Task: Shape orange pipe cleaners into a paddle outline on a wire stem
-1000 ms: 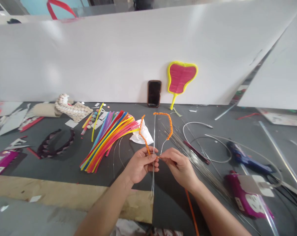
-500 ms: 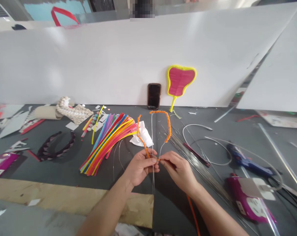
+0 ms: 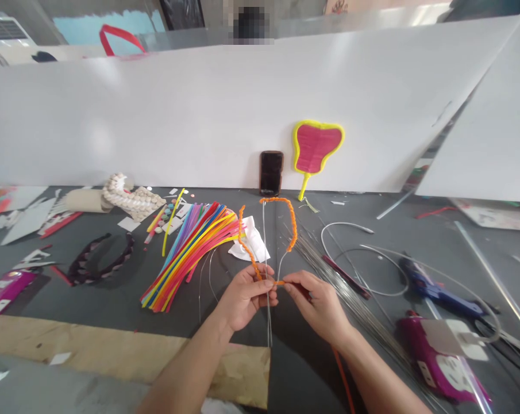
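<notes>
My left hand (image 3: 251, 292) is closed, thumb against fingers, on a bent wire frame (image 3: 265, 238) where its wires meet. Orange fuzzy winding (image 3: 293, 223) covers the top right and left side of that frame; part of the lower right wire is bare. My right hand (image 3: 318, 299) pinches an orange pipe cleaner (image 3: 279, 282) just right of the left fingertips. A short stretch of it shows between the hands, and its loose tail hangs below my right wrist. Two wire ends stick out beneath my left hand.
Coloured pipe cleaners (image 3: 186, 253) lie fanned out at left, beside a white tissue (image 3: 249, 241) and a dark headband (image 3: 100, 259). A phone (image 3: 271, 173) and a red-and-yellow fan (image 3: 318, 149) lean on the white partition. Loose wires (image 3: 341, 282), a glue gun (image 3: 440, 290) and a purple power strip (image 3: 440, 356) lie at right.
My right hand has moved slightly away from the left, and more orange pipe cleaner shows between them. The wire frame tilts a little left. The camera view has shifted slightly.
</notes>
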The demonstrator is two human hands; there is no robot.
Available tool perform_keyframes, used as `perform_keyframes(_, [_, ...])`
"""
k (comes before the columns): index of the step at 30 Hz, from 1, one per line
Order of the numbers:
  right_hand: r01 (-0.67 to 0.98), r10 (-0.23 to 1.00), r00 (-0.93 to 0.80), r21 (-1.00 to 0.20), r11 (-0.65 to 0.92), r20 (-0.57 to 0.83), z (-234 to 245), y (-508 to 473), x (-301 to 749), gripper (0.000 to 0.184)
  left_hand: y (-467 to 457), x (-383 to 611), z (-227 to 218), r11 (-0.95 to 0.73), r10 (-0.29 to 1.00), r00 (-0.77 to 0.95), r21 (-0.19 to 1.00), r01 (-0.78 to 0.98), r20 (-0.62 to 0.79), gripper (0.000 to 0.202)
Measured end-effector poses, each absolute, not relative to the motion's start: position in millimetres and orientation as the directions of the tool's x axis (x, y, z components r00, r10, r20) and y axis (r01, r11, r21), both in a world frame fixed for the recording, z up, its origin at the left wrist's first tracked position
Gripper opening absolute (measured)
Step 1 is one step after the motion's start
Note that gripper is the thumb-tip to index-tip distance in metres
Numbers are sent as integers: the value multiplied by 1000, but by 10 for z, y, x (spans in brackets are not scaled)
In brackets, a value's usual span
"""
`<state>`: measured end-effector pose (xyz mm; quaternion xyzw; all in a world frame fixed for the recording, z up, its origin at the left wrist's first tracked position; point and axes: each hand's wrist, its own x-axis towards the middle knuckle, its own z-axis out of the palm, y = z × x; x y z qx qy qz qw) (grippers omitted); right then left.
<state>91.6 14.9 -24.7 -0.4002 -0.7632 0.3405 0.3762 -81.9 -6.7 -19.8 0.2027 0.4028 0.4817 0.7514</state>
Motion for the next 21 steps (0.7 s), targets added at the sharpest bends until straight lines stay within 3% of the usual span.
perform_keyframes(9, [289, 834, -433, -824, 487, 341, -268, 172, 926, 16, -56, -835, -213, 465, 883, 235, 690, -554, -407, 21])
perform_keyframes(21, [340, 789, -457, -739, 582, 411, -240, 195, 960, 24, -54, -828, -226, 471, 879, 230, 692, -546, -417, 26])
